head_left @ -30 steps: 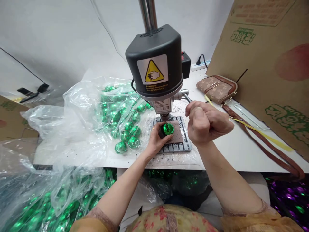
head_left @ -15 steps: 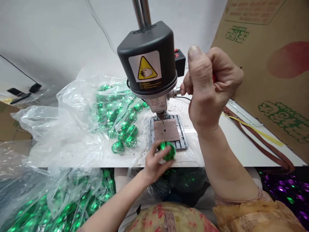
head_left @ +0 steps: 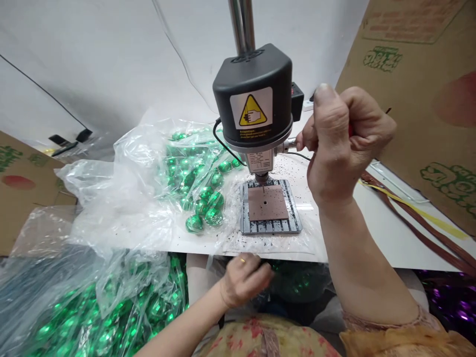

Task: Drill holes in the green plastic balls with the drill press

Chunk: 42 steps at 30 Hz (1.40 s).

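Note:
My right hand [head_left: 342, 134] is wrapped around the feed lever [head_left: 292, 144] of a small black drill press [head_left: 256, 94], to the right of its head. A bit of red handle shows between the fingers. Below the chuck, a brown square pad [head_left: 269, 210] with a small hole lies on the slotted metal base [head_left: 273, 227]. My left hand [head_left: 247, 280] is just below the table's front edge, palm down, fingers curled. Whatever it may hold is hidden. Shiny green disco balls [head_left: 194, 223] lie on the table, left of the base.
Clear plastic bags [head_left: 126, 183] spread over the table's left side. Another bag of green balls [head_left: 111, 317] sits below the front edge. Cardboard boxes [head_left: 427, 99] stand at both sides. Brown straps [head_left: 420, 218] lie at right, above purple shiny pieces [head_left: 449, 302]. Dark shavings surround the base.
My left hand has moved down from the base to below the table edge; the green ball in it no longer shows. My right hand keeps its hold on the lever. The view has shifted left.

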Each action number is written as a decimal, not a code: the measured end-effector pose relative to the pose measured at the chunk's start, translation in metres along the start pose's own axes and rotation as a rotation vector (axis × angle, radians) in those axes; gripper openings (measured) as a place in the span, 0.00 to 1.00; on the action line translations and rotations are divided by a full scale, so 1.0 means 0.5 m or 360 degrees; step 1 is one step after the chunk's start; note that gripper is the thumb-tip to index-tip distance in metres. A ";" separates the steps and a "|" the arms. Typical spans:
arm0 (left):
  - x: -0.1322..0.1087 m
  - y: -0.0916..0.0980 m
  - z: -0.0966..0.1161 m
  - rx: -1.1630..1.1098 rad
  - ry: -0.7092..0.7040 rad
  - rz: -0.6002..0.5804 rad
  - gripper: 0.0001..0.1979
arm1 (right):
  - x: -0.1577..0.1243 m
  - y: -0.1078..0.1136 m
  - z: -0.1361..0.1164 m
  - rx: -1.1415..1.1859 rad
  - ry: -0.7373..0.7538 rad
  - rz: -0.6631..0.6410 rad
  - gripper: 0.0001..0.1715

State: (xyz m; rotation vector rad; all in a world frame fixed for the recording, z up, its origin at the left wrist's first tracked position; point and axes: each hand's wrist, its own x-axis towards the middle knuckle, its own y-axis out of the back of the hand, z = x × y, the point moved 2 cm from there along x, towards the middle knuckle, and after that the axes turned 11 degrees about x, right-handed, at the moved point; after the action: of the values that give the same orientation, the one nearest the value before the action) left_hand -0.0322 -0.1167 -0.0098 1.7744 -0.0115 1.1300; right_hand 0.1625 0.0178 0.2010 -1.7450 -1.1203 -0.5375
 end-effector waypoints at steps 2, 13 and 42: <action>0.002 0.044 -0.066 0.0344 0.0558 0.0312 0.17 | -0.002 0.002 0.001 -0.0020 -0.0002 0.0015 0.27; -0.031 0.057 -0.359 -0.0235 0.2264 0.0426 0.39 | -0.010 0.009 0.010 -0.0081 -0.0077 0.0048 0.28; 0.111 0.094 -0.274 0.0248 0.0715 0.0571 0.08 | -0.014 0.006 0.003 0.0082 -0.0016 0.0047 0.27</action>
State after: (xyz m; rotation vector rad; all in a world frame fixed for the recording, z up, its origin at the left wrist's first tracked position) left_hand -0.1158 -0.0153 0.0722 1.6530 0.0302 1.8148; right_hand 0.1614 0.0155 0.1936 -1.7187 -1.1045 -0.4782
